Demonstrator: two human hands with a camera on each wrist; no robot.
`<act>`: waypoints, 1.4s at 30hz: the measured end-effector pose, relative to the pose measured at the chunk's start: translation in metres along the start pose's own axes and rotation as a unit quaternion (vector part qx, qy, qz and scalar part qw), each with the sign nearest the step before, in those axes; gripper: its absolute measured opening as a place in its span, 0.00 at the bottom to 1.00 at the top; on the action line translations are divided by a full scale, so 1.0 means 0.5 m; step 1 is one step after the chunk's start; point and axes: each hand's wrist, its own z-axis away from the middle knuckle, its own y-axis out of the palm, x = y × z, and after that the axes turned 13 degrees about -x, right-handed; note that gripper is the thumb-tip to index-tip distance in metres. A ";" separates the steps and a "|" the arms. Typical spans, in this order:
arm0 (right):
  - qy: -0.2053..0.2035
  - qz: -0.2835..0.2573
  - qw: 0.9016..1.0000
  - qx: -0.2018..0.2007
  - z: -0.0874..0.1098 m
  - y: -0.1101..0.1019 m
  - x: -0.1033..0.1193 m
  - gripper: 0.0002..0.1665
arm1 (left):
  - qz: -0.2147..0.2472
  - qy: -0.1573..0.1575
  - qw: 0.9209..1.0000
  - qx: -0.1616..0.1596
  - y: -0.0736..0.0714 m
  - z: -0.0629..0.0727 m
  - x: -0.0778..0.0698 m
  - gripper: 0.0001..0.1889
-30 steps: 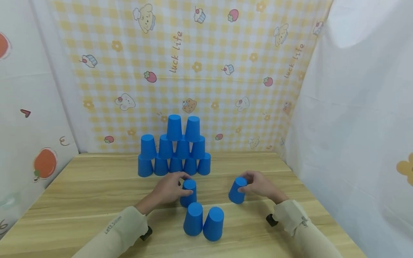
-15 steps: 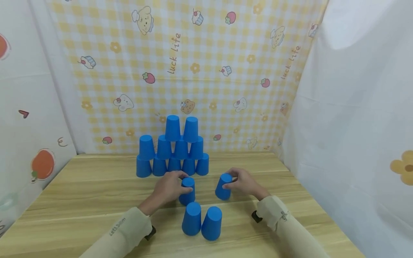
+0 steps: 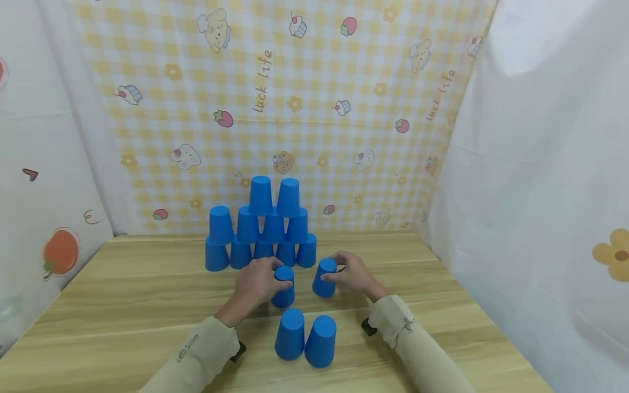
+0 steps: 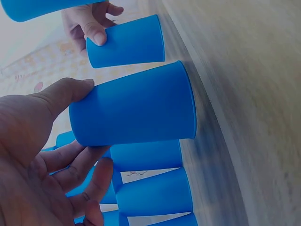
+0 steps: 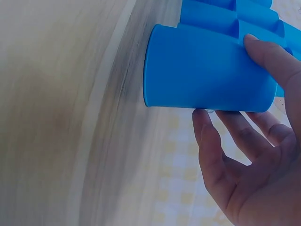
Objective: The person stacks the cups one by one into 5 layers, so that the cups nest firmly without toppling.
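Note:
My left hand [image 3: 256, 285] grips an upside-down blue cup [image 4: 134, 107] between thumb and fingers, near its closed end. To the right, my right hand [image 3: 352, 273] pinches a second upside-down blue cup [image 5: 211, 70] in the same way, thumb on the near side. A small gap parts the two held cups. Behind them stands a pyramid of blue cups [image 3: 248, 225]: a bottom row, a middle row and two cups on top. The left hand partly hides the bottom row.
Nearer the front of the wooden table [image 3: 147, 305], two more upside-down blue cups, a left one [image 3: 290, 335] and a right one [image 3: 321, 343], stand side by side. A checked cloth [image 3: 314, 136] hangs behind the table, and a white cloth [image 3: 516, 191] hangs at the right.
My right hand has carried its cup leftward and slightly back, closer to the left hand's cup. The left hand and its cup have shifted only slightly away from the front cups.

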 end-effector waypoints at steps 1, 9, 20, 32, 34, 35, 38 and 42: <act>0.000 -0.002 1.000 -0.001 -0.002 0.006 0.000 0.21 | 0.001 -0.001 1.000 -0.002 0.000 0.000 0.001 0.28; 0.011 -0.051 0.998 -0.034 -0.008 0.039 -0.012 0.22 | 0.001 -0.027 1.000 0.012 0.001 -0.005 -0.003 0.29; 0.011 -0.094 0.995 -0.041 -0.016 0.067 -0.008 0.25 | 0.000 -0.032 0.999 0.011 -0.006 -0.010 0.000 0.29; 0.063 -0.117 0.990 0.046 0.007 0.102 -0.040 0.33 | 0.020 -0.059 0.998 0.029 -0.001 -0.006 0.019 0.29; 0.068 -0.123 0.989 0.051 0.011 0.107 -0.044 0.33 | 0.020 -0.066 0.997 0.039 0.000 -0.005 0.024 0.29; 0.068 -0.124 0.988 0.053 0.012 0.109 -0.045 0.33 | 0.018 -0.069 0.996 0.044 0.001 -0.005 0.026 0.30; 0.067 -0.133 0.987 0.053 0.011 0.112 -0.042 0.34 | 0.020 -0.068 0.996 0.050 0.003 -0.008 0.026 0.31; 0.061 -0.130 0.987 0.067 0.002 0.112 -0.022 0.34 | 0.025 -0.066 0.996 0.047 0.002 -0.016 0.024 0.32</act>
